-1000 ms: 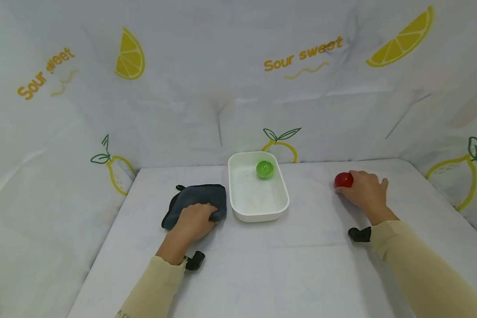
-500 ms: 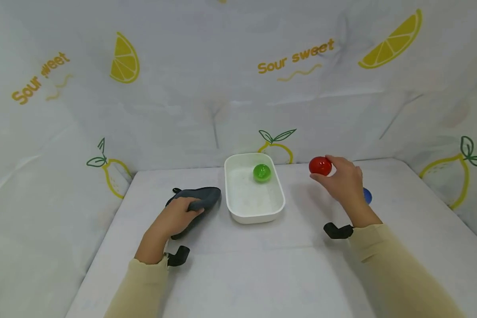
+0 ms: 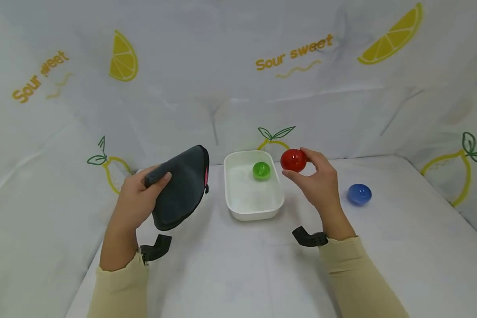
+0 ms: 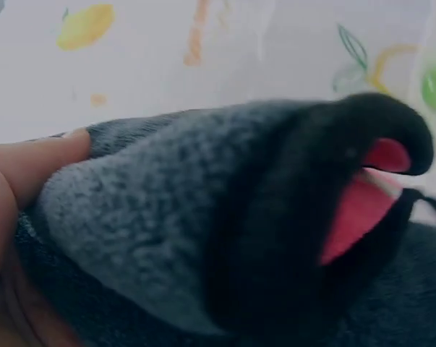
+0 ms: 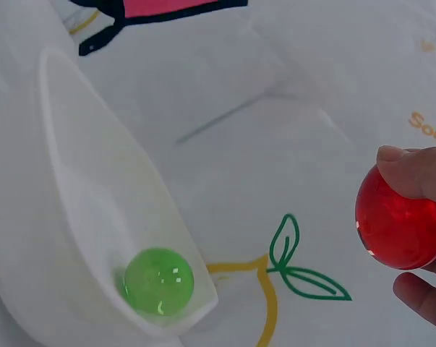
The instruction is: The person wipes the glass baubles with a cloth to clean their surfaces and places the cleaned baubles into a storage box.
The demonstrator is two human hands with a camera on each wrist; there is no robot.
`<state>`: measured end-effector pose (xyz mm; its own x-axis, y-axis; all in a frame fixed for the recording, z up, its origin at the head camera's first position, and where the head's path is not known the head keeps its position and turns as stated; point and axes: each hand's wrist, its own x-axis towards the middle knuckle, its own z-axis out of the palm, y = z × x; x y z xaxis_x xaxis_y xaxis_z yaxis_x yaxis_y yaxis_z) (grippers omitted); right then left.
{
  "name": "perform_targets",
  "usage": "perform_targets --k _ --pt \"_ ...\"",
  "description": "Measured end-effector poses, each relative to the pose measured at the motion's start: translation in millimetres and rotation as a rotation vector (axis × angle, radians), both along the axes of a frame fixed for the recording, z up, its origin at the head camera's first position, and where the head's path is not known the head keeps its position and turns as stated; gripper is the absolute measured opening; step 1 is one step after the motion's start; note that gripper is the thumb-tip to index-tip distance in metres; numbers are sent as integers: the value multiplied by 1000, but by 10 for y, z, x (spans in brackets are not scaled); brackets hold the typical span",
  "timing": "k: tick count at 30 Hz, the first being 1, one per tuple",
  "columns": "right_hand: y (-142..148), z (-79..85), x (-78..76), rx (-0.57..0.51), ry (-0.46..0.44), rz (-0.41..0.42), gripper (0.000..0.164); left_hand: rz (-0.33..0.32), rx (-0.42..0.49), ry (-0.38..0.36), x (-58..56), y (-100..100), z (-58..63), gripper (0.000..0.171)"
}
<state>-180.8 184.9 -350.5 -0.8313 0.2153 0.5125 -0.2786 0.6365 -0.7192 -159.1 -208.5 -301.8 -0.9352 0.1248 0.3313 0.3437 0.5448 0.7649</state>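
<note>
My left hand [image 3: 137, 198] grips a dark grey zip pouch [image 3: 180, 187] by one edge, lifted above the table. In the left wrist view the pouch [image 4: 152, 217] gapes at its black-trimmed opening, where a pink lining [image 4: 358, 217] shows. Between thumb and fingers my right hand [image 3: 319, 181] pinches a shiny red ball [image 3: 293, 160], held up just right of a white plastic tub [image 3: 254, 217]. Inside the tub, toward its far end, sits a clear green ball [image 3: 261, 170]. The right wrist view shows the red ball [image 5: 400, 217] apart from the tub [image 5: 22, 217].
A blue ball [image 3: 359, 194] rests on the white-covered table [image 3: 238, 269], to the right of my right hand. Behind the table rises a white cloth backdrop [image 3: 175, 110] with lemon prints. Each wrist carries a black camera mount [image 3: 157, 248].
My left hand has raised the pouch off the table and tilted it upright. The right hand has lifted the red ball and carried it left toward the tub, uncovering the blue ball.
</note>
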Motion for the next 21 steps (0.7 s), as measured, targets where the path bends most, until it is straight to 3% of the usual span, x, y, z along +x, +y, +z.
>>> perform_targets --k 5,10,16,21 --pt "-164 23 117 -57 66 47 69 -56 137 21 46 251 57 35" --pt "-306 78 204 -66 118 115 68 -116 183 28 29 518 38 35" --pt "-493 169 361 -45 200 205 67 -165 228 -29 40 824 -5 39" --pt "-634 184 468 44 248 314 71 -194 384 -80 78 1027 -81 36"
